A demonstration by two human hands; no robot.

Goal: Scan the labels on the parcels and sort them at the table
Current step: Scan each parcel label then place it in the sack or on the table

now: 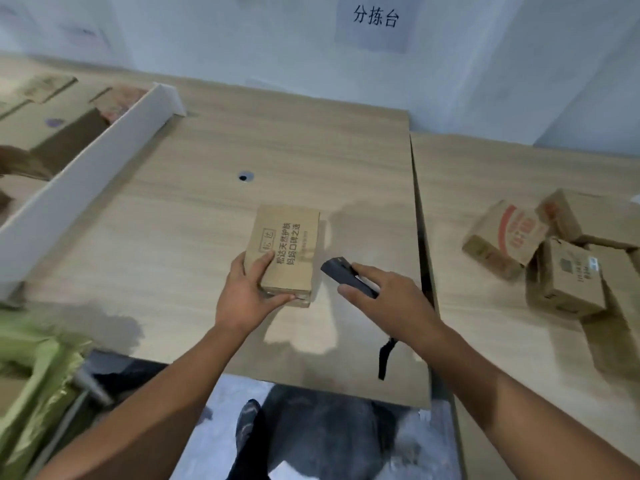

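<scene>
Parcel at mid-table. The left hand clamps its 7 o'clock corner, thumb along the near edge. It is brown cardboard with dark Chinese print lengthwise. The right hand, at the parcel's 4 o'clock, grips a black scanner aimed toward 10 o'clock. Cannot tell whether the parcel is lifted. Other parcels at 3 o'clock are blurred and cut off.

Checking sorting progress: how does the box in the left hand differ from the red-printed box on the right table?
The held box is level, alone, gripped by the left hand; the red-printed box sits askew among other boxes, untouched. The held box carries black characters; the red-printed box, red print. Both are brown cardboard.
</scene>
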